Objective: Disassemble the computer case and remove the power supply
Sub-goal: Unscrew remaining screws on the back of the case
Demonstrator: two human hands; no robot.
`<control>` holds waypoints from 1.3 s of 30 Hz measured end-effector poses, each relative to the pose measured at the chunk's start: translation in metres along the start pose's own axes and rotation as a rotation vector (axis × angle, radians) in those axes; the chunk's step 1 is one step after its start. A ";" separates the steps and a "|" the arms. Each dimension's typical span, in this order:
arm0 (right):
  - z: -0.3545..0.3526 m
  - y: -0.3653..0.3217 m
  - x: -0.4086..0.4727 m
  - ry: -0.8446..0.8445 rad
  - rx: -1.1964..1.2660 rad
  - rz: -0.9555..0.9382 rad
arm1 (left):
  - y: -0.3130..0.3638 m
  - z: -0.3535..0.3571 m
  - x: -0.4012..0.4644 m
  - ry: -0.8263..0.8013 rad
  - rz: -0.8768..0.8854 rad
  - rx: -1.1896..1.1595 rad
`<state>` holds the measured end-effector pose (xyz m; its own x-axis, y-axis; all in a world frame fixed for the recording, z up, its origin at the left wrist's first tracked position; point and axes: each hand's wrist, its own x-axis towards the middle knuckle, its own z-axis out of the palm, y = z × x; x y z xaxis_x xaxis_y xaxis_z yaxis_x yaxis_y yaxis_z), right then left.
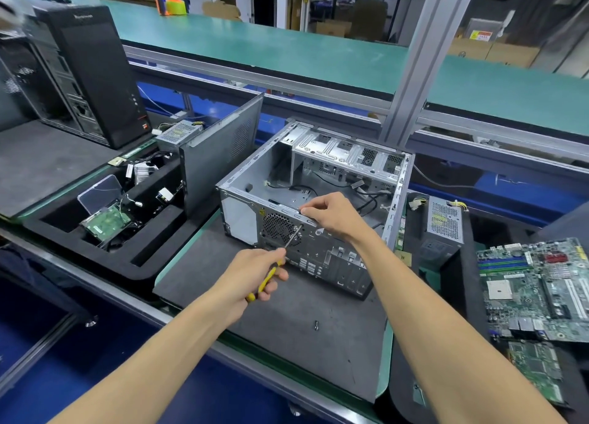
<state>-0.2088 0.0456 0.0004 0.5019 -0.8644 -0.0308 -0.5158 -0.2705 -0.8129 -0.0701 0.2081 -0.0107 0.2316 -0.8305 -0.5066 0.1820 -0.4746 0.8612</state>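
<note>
An open grey computer case (255, 175) lies on its side on a dark mat, rear panel facing me, its inside holding only loose cables. My left hand (255, 272) grips a yellow-handled screwdriver (269, 277), whose tip touches the rear panel by the fan grille (279, 229). My right hand (331, 215) holds the top edge of the rear panel, fingers curled over it. A grey power supply (444, 221) stands on the foam to the right of the case. Another power supply (178, 133) sits behind the foam tray on the left.
A detached side panel (223, 151) leans upright left of the case. The black foam tray (95, 248) holds a hard drive and cables. Motherboards (538, 290) lie at the right. A black tower (92, 73) stands at the far left. One loose screw (316, 325) rests on the mat.
</note>
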 end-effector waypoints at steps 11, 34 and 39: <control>0.000 0.000 0.000 0.002 -0.004 0.001 | 0.008 0.012 0.010 -0.089 0.018 0.013; -0.002 -0.004 -0.001 0.004 -0.001 0.023 | 0.020 0.022 0.036 -0.017 0.099 0.082; -0.002 -0.005 -0.001 -0.003 -0.004 0.020 | 0.019 0.029 0.040 -0.006 0.085 0.023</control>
<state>-0.2085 0.0469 0.0057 0.4932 -0.8686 -0.0485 -0.5288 -0.2551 -0.8095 -0.0851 0.1571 -0.0136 0.2393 -0.8698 -0.4314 0.1399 -0.4088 0.9018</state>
